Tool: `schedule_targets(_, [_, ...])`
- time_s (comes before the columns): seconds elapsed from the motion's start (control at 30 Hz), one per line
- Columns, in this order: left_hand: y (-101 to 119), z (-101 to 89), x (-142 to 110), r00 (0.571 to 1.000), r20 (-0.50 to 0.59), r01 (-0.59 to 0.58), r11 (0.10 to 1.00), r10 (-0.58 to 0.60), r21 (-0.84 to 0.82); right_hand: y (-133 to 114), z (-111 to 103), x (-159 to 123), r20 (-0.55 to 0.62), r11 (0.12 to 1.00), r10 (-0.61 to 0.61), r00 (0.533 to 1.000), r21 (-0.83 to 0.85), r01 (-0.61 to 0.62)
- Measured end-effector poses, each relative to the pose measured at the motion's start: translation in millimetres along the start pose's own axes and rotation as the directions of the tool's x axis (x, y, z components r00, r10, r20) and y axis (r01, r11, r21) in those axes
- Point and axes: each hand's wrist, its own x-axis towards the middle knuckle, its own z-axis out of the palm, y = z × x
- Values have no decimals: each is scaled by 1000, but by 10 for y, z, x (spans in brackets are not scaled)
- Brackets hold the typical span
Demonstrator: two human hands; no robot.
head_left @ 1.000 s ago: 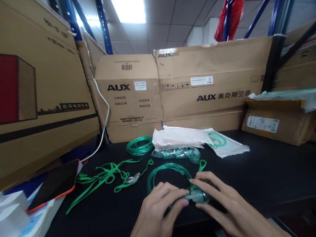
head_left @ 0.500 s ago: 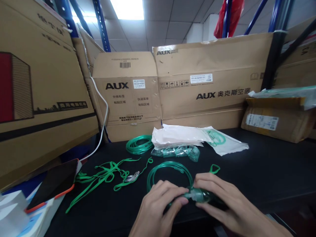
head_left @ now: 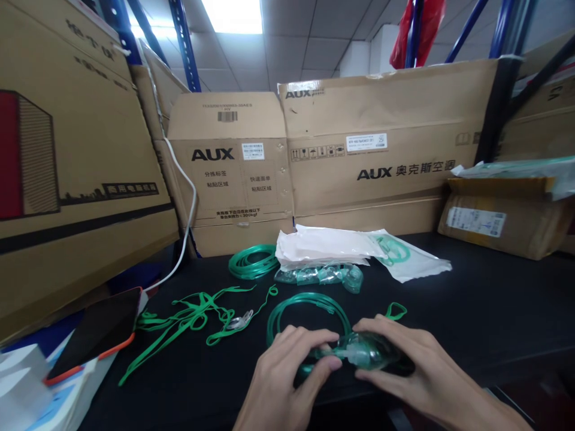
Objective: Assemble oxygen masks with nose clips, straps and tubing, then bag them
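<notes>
At the near edge of the black table [head_left: 471, 311], my left hand [head_left: 287, 374] pinches the end of a coil of green tubing [head_left: 305, 302]. My right hand [head_left: 408, 371] grips a clear green mask [head_left: 368, 353], with its fingers wrapped round the mask's body. The tube end and the mask's white connector meet between my fingertips. A green strap loop [head_left: 395, 310] sticks out beyond my right hand.
Loose green straps [head_left: 188, 320] and a small metal clip [head_left: 240, 322] lie to the left. A second tubing coil [head_left: 252, 262], bagged masks [head_left: 321, 275] and white packets [head_left: 341, 245] sit behind. A phone [head_left: 96, 332] rests at the left edge. Cardboard boxes [head_left: 381, 143] wall the back.
The green strap loop has shifted right, out from behind my right hand. Both hands stay on the tube end and mask, closing slightly together.
</notes>
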Motion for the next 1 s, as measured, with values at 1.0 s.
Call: schedule_targets(1.0, [-43, 43, -54, 987, -83, -135, 991, 136, 19, -2, -19, -14, 133, 993, -65, 989, 111, 50])
